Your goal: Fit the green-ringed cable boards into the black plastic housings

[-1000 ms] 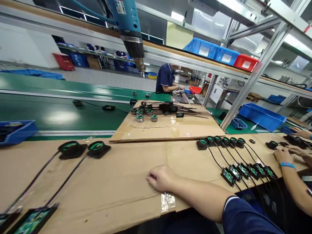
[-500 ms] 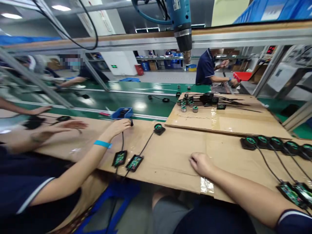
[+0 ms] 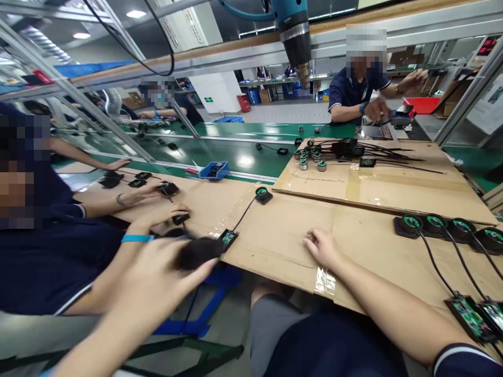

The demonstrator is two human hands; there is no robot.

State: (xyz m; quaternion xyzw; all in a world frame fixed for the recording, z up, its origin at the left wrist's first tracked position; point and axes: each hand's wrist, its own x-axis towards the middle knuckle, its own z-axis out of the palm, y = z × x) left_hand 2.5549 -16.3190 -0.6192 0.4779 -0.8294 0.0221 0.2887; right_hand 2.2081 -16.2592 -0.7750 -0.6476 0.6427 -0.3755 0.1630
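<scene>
From the lower left my left hand (image 3: 153,272) reaches up, its fingers and thumb closed round a black part (image 3: 200,253), which is too blurred to name. Beyond that part lies a small black box with a green circuit board (image 3: 228,238). A cable joins the box to a round black housing with a green ring (image 3: 263,195). My right hand (image 3: 322,247) rests on the cardboard (image 3: 283,225), fingers loosely curled and nothing visible in them. It touches none of the parts.
A co-worker's hand (image 3: 175,214) is close beyond my left hand. More wired housings (image 3: 435,225) stand in a row at right. A raised cardboard sheet (image 3: 377,186) bears a heap of cables. A blue bin (image 3: 214,170) stands behind, and a power driver (image 3: 294,39) hangs overhead.
My left hand has come into view with the black part. My right hand stays on the cardboard. The co-worker's hand with the blue wristband has drawn back left, and the view has shifted.
</scene>
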